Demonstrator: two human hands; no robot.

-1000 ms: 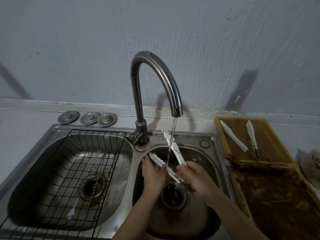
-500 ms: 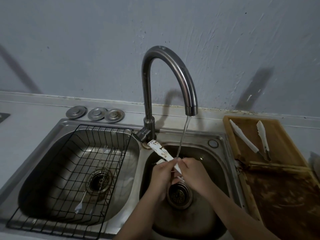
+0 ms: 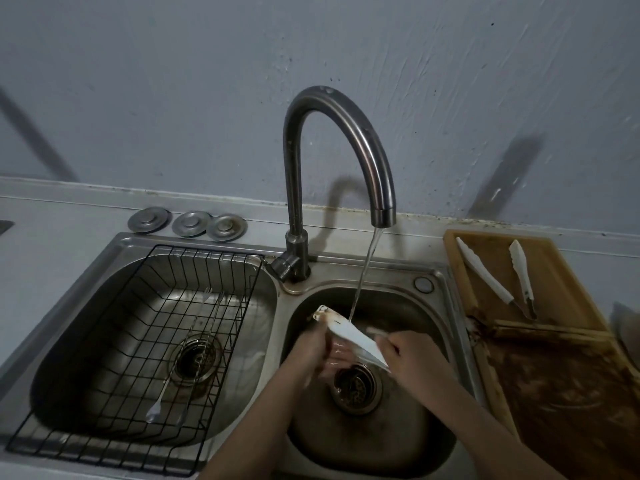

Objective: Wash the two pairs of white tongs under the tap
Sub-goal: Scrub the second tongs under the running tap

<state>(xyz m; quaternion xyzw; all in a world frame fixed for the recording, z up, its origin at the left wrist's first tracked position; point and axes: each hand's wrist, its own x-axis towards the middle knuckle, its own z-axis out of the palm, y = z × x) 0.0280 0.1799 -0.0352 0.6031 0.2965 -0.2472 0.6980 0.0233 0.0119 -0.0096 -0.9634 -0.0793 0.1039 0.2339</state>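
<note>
Over the right sink basin [image 3: 440, 341] I hold one pair of white tongs [image 3: 349, 332], stained brown near its tip, just under the water stream [image 3: 363, 271] falling from the curved tap [image 3: 346, 133]. My right hand [image 3: 412, 358] grips its lower end. My left hand [image 3: 311, 344], blurred, is closed around the blade near the tip. The tongs point up and left. The second pair of white tongs [image 3: 485, 275] lies spread open on the wooden board [image 3: 554, 271] to the right of the sink.
A black wire rack [image 3: 138, 341] sits in the left basin with two long metal utensils [image 3: 183, 362] in it. Three metal drain covers [image 3: 187, 223] lie behind that basin. A brown-stained wooden surface [image 3: 571, 393] fills the counter at the right.
The tongs have swung lower and flatter under the stream, and my left hand has slid along the blade. The view has shifted a little to the left.
</note>
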